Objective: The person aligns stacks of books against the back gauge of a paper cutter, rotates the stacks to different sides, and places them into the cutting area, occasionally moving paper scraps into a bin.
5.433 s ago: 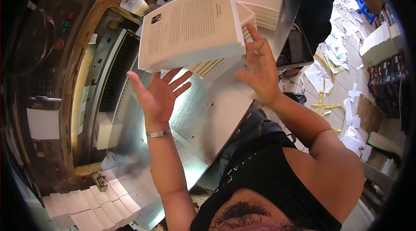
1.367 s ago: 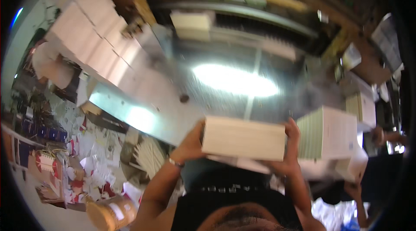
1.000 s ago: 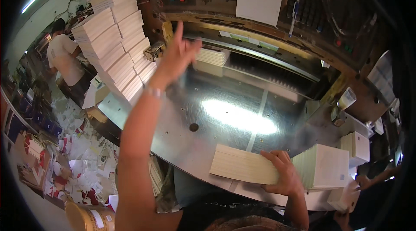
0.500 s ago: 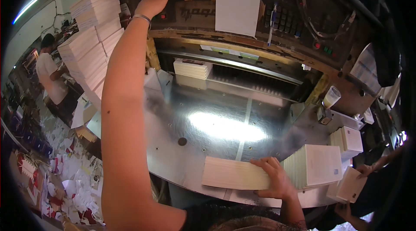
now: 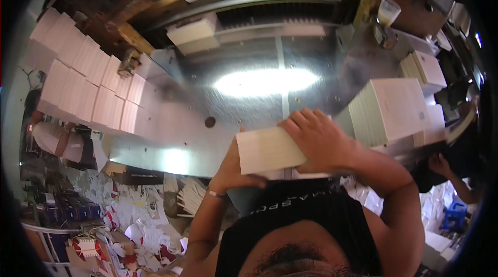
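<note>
A stack of cream-coloured booklets (image 5: 270, 151), its layered edges facing up, is at the near edge of the metal table. My left hand (image 5: 232, 168) grips its left end, with the thumb along the near side. At the right end, my right hand (image 5: 319, 139) lies over the top and side, fingers curled round it. Just right of my right hand stands a taller stack of white-covered booklets (image 5: 399, 108). Whether the held stack is lifted or rests on the table edge is hard to tell.
Tall paper stacks (image 5: 88, 90) line the left of the metal table (image 5: 171, 105). Another stack (image 5: 192, 35) sits under the machine's bar. A plastic cup (image 5: 388, 11) stands back right. Paper scraps (image 5: 140, 209) litter the floor; a co-worker's hand (image 5: 440, 165) is at the right.
My left hand has come down from the control panel to the stack's left end. The view has tilted downward. At the right, the co-worker's hands have left the booklets they held.
</note>
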